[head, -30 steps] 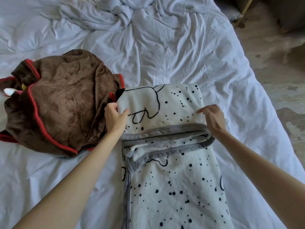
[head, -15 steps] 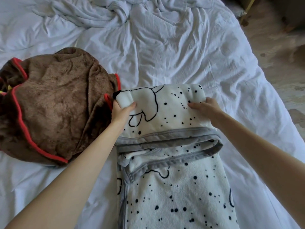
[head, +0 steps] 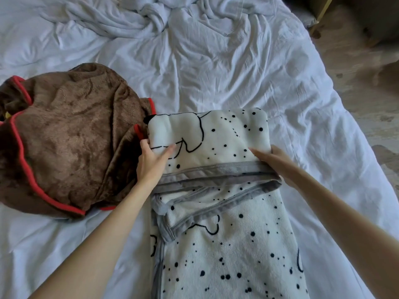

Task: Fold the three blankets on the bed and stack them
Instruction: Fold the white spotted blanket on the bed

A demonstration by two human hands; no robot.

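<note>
Left hand [head: 151, 164] and right hand [head: 275, 161] each pinch a side edge of the spotted blanket [head: 218, 134] between them

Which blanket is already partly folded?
The white dotted blanket: its far end is doubled over, grey trim showing. The brown blanket with red trim is a crumpled heap beside it.

Left grip [head: 151, 162] and right grip [head: 275, 164] are bare, forearms [head: 101, 240] slender.
</note>
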